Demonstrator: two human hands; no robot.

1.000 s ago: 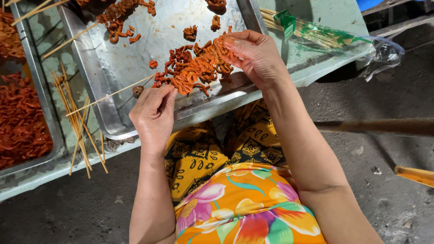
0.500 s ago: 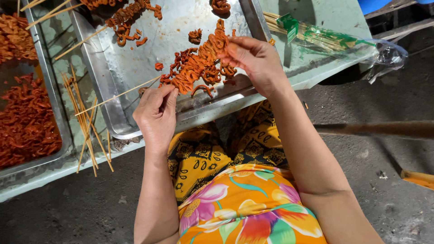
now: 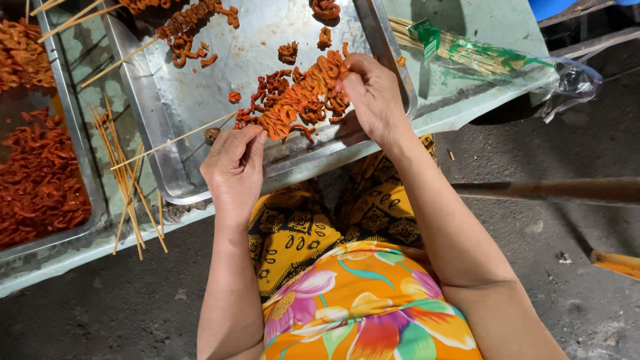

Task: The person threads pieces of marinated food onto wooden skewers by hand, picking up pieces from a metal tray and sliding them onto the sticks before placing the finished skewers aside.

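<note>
Left hand (image 3: 233, 167) pinches thin bamboo skewer (image 3: 173, 140); right hand (image 3: 373, 100), at 2 o'clock, grips curled orange-red pieces (image 3: 300, 100) on dented steel tray (image 3: 160, 107), pale green table (image 3: 467, 93).

Pale green table (image 3: 467, 100) over dark, gritty concrete floor (image 3: 573, 267); wooden pole (image 3: 553, 191) at right.

**Street-side food prep stall**

A low pale-green table (image 3: 467, 100) stands on rough, stained concrete ground (image 3: 560, 227); metal trays (image 3: 167, 113) hold heaps of red-orange marinated meat pieces (image 3: 300, 100); loose bamboo skewers (image 3: 127, 167) and a bagged bundle of skewers (image 3: 480, 57) lie alongside.
</note>
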